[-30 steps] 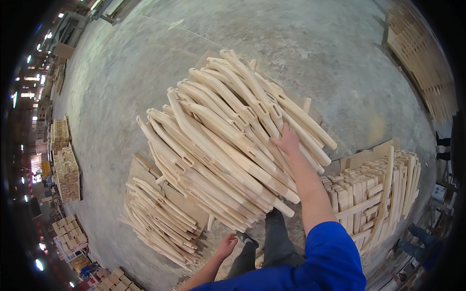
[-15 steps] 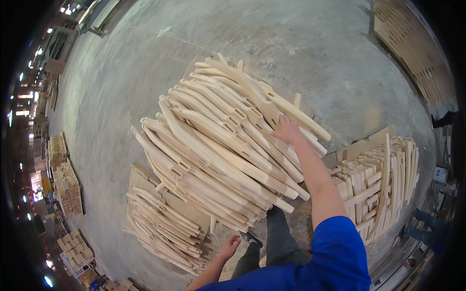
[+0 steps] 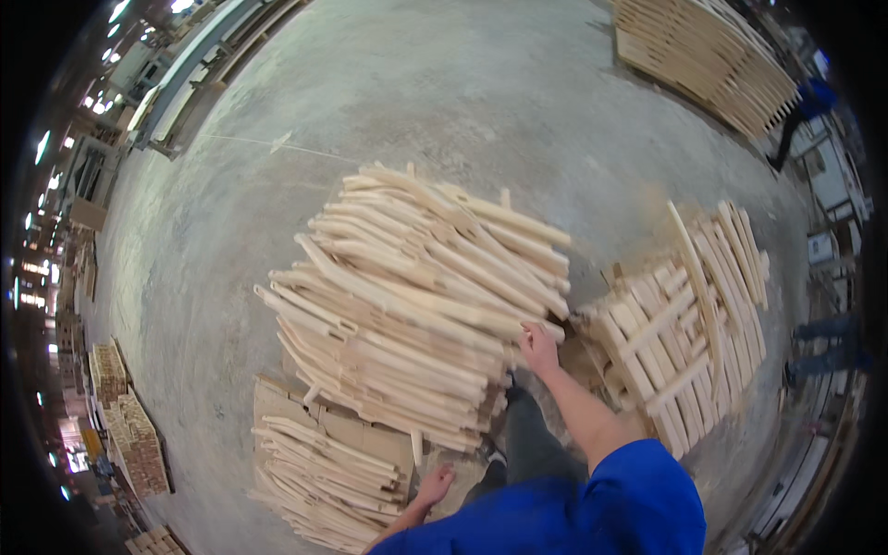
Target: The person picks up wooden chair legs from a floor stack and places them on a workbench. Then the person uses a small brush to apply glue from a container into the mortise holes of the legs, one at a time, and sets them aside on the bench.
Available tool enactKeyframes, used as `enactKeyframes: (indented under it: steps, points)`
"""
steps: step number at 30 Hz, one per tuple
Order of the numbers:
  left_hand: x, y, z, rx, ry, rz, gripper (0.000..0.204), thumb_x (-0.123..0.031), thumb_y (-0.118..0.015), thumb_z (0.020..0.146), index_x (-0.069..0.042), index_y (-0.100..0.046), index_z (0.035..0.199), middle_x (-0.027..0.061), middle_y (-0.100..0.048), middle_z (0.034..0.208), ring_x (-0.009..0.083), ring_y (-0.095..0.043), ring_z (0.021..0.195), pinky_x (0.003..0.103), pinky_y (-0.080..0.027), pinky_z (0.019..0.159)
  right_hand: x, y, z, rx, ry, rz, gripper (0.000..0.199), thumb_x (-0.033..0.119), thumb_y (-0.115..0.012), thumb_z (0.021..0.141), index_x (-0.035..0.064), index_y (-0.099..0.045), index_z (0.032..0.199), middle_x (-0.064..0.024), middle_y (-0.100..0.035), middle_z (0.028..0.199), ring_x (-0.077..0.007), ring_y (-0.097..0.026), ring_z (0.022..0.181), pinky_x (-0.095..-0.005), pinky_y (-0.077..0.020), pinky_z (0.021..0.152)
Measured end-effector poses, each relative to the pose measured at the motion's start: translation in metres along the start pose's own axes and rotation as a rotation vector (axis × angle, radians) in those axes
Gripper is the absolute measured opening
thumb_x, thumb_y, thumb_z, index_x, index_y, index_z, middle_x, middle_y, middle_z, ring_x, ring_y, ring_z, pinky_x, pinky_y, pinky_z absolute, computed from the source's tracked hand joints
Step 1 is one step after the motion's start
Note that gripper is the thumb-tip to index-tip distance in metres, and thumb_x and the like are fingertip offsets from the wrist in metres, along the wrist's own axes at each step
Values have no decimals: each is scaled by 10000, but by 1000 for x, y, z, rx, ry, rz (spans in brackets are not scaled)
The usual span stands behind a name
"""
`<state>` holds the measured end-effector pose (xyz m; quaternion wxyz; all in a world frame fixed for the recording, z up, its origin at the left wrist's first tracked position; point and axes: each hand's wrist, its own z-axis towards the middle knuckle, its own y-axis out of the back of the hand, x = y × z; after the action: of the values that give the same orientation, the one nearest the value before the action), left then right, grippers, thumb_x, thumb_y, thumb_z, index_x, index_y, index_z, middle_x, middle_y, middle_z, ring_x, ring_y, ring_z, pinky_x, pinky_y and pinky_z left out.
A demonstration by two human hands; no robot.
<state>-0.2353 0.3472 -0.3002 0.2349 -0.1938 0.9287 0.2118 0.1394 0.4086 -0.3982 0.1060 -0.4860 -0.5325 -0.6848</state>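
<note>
Grey floor [image 3: 481, 102] surrounds the wooden pile [image 3: 398, 296]; right hand [image 3: 539, 348] at its right edge, left hand [image 3: 435, 484] nearside, fingers' closure unclear.

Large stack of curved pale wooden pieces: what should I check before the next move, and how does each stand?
1. Right bare hand at the near ends of the large stack of curved pale wooden pieces: ok.
2. Its grip on a piece: cannot tell; contact is unclear.
3. Left bare hand holding no visible piece: ok.
4. Stack ends even: not ok, they are staggered.
5. Co-worker's dark-trousered legs apart from the stack: ok, beyond the pale crossed-timber pile.
</note>
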Motion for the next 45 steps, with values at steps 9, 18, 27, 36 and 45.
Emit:
enactKeyframes:
  steps: [9, 18, 27, 36, 45]
  points:
    - [63, 13, -112, -90, 251, 79, 376, -352, -570, 858, -53, -613, 1082, 150, -673, 919, 289, -633, 909, 375, -480, 797, -43, 48, 9, 97, -320, -64, 301, 332, -534, 826, 83, -637, 962, -159, -616, 988, -349, -570, 972, -453, -453, 812]
    - [30, -12, -94, -58, 541, -64, 381, -311, -572, 885, -48, -563, 1161, 116, -672, 893, 181, -645, 839, 320, -505, 724, -114, 19, 126, 513, -814, -7, 653, 549, -562, 792, 124, -531, 1286, -157, -501, 1325, -283, -471, 1231, -449, -370, 991]
    - [-94, -28, 13, -27, 375, -500, 343, -236, -510, 936, -63, -494, 1231, 50, -620, 1022, 156, -606, 898, 297, -487, 759, -111, 54, 155, 505, -424, -126, 628, 574, -589, 785, 55, -622, 1135, -185, -669, 992, -318, -640, 935, -381, -478, 810]
    - [-107, -23, 28, -41, 338, -484, 346, -263, -528, 927, -83, -506, 1222, 34, -613, 1022, 135, -593, 858, 280, -481, 724, -37, 86, 132, 632, -260, -199, 613, 605, -501, 820, 57, -605, 1075, -186, -647, 912, -366, -607, 912, -445, -471, 795]
    - [-79, -16, 0, -50, 166, -292, 435, -331, -550, 890, -35, -525, 1208, 94, -633, 938, 163, -604, 830, 292, -485, 721, 6, 65, 53, 389, -28, -249, 495, 398, -582, 827, 80, -519, 1201, -164, -491, 1245, -352, -477, 1146, -474, -395, 939]
